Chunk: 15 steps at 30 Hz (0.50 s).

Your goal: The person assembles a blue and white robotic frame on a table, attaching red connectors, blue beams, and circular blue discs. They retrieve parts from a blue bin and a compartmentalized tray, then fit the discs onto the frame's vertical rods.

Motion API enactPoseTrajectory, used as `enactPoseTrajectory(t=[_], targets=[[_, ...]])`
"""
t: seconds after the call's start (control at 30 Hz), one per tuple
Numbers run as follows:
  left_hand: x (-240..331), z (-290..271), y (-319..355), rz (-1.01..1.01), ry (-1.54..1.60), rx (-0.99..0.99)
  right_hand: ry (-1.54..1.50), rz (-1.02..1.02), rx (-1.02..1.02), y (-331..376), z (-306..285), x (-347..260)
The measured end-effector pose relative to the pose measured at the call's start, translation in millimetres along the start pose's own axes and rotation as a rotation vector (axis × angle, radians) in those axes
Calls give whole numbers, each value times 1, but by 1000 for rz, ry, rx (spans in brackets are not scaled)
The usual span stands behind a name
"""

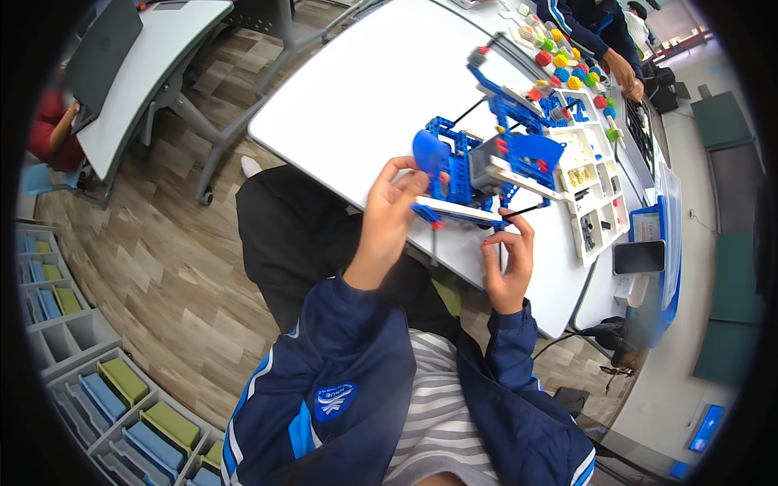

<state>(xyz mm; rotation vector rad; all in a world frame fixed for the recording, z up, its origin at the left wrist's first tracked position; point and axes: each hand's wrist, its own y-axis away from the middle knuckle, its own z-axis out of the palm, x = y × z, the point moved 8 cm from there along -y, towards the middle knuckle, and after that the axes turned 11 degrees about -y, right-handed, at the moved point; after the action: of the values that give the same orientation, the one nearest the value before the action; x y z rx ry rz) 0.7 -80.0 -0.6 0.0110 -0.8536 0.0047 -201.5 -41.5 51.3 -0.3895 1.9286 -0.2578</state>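
A blue, white and grey building-block model (486, 162) with black rods and red pins hangs over the near edge of a white table (365, 105). My left hand (391, 206) grips its left side by the rounded blue piece. My right hand (507, 257) holds it from below, fingers pinching a black rod at the model's lower right. Both sleeves are dark blue.
A white parts tray (596, 190) with small pieces lies right of the model. Coloured gears (563, 65) sit farther back, where another person's hand (624, 73) rests. A phone (639, 257) lies by a blue box. Storage bins (121, 389) stand at lower left.
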Motion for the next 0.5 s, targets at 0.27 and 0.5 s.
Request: enactPoseTrajectory(t=[0.27, 0.5], targets=[[0, -27, -17, -90, 100, -7, -62, -170, 69, 1, 17, -38], [-1, -33, -19, -23, 81, -80, -82, -266, 71, 4, 14, -43]])
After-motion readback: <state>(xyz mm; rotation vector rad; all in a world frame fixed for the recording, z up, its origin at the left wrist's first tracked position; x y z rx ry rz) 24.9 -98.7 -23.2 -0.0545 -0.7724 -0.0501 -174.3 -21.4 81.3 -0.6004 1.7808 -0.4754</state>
